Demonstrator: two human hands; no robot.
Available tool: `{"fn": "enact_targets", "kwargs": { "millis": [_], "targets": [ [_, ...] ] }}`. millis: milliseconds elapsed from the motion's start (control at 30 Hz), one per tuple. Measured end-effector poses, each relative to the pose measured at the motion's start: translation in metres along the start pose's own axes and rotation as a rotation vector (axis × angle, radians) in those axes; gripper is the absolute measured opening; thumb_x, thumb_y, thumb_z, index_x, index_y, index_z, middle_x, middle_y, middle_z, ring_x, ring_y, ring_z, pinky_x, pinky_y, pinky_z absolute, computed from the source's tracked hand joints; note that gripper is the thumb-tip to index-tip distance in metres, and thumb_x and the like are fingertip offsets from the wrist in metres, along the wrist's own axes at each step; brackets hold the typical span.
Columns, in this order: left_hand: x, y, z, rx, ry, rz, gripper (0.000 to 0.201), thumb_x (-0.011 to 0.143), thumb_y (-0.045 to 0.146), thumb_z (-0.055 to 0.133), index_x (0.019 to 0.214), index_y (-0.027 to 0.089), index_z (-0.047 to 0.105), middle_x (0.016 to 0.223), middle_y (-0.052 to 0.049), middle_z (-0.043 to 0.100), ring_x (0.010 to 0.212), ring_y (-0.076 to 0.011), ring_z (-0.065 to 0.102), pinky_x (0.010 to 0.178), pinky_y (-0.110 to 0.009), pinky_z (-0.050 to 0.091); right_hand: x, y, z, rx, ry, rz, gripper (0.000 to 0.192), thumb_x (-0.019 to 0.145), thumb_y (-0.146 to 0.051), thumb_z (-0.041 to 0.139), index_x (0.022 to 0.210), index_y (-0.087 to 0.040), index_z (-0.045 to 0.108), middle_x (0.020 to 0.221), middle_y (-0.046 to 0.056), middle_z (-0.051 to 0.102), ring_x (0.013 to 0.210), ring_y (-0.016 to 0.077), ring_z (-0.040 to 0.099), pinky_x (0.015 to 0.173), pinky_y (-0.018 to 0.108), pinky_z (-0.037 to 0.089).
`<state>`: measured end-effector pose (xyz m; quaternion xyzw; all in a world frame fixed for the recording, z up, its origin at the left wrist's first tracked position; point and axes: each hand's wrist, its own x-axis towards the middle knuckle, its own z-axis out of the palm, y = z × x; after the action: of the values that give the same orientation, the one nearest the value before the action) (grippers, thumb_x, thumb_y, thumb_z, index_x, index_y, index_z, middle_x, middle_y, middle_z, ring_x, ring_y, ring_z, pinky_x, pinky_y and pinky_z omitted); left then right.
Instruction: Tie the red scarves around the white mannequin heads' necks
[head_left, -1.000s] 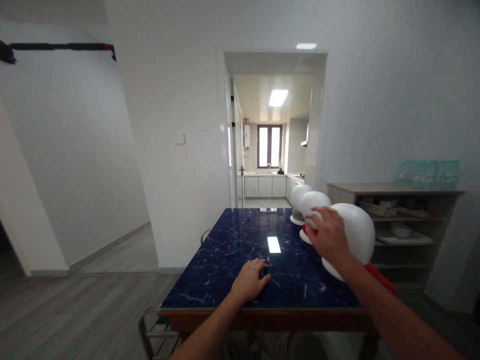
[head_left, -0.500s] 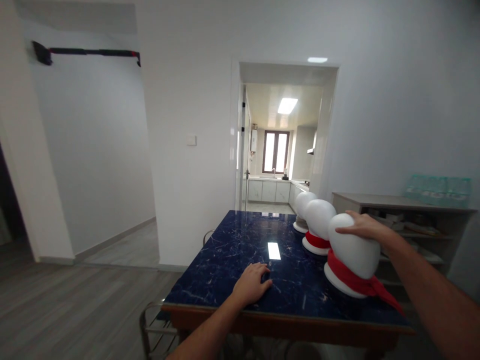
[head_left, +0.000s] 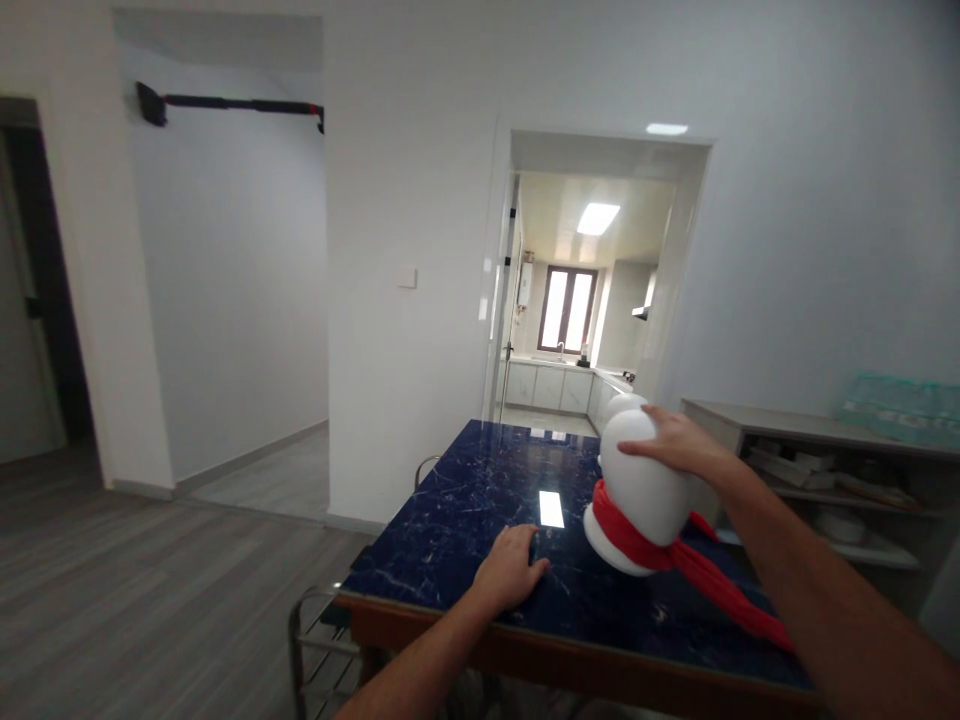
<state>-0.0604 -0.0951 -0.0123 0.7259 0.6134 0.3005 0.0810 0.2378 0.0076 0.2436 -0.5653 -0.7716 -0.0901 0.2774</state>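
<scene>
A white mannequin head (head_left: 651,490) with a smooth rounded crown leans a little over the table's right half. Around its neck is wrapped a red scarf (head_left: 634,540), whose long end trails to the right along the tabletop. My right hand (head_left: 679,440) grips the crown from above and the right, thumb and fingers spread on its surface. Behind it, another white head (head_left: 625,403) shows only its top; the rest is hidden. My left hand (head_left: 510,570) rests palm down on the dark blue marbled table (head_left: 442,530), fingers lightly bent, holding nothing.
A metal-framed seat (head_left: 319,620) stands at the table's left front corner. On the right is a grey shelf unit (head_left: 750,412) with wrapped bottles (head_left: 900,405) on top. Beyond the table, a doorway leads to a kitchen (head_left: 555,385).
The nearest mannequin head has moved left with my right hand, and now covers most of the heads behind it. The scarf's end stretches out longer. The view has turned slightly left.
</scene>
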Motion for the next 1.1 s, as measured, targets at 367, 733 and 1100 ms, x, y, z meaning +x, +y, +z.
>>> {"fn": "enact_targets", "kwargs": {
  "millis": [367,733,1100],
  "targets": [
    [0.003,-0.007,0.006,0.134,0.192,-0.235,0.068,0.086,0.014,0.049,0.154,0.013,0.049,0.158,-0.017,0.055,0.149,-0.0271,0.046,0.131,-0.046,0.024,0.039,-0.161,0.07,0.145,-0.218,0.094,0.109,0.072,-0.079,0.079,0.159,-0.021,0.046,0.15,0.024,0.049,0.131,0.0418,0.059,0.105,0.05,0.049],
    [0.008,-0.014,0.016,0.16,0.1,-0.196,0.07,0.097,0.037,0.05,0.162,0.013,0.04,0.171,-0.016,0.04,0.16,-0.0326,0.033,0.133,-0.058,0.017,0.042,-0.166,0.108,0.284,-0.114,0.049,0.085,0.089,-0.077,0.063,0.151,-0.021,0.055,0.15,0.022,0.055,0.141,0.0402,0.05,0.115,0.052,0.041],
    [0.008,-0.014,0.016,0.174,0.093,-0.174,0.073,0.097,0.041,0.046,0.163,0.009,0.04,0.172,-0.017,0.038,0.159,-0.0321,0.034,0.132,-0.059,0.018,-0.042,-0.043,0.176,0.49,-0.046,0.269,0.043,0.093,-0.02,0.045,0.125,-0.012,0.074,0.125,0.014,0.076,0.118,0.0252,0.07,0.102,0.032,0.051]
  ]
}}
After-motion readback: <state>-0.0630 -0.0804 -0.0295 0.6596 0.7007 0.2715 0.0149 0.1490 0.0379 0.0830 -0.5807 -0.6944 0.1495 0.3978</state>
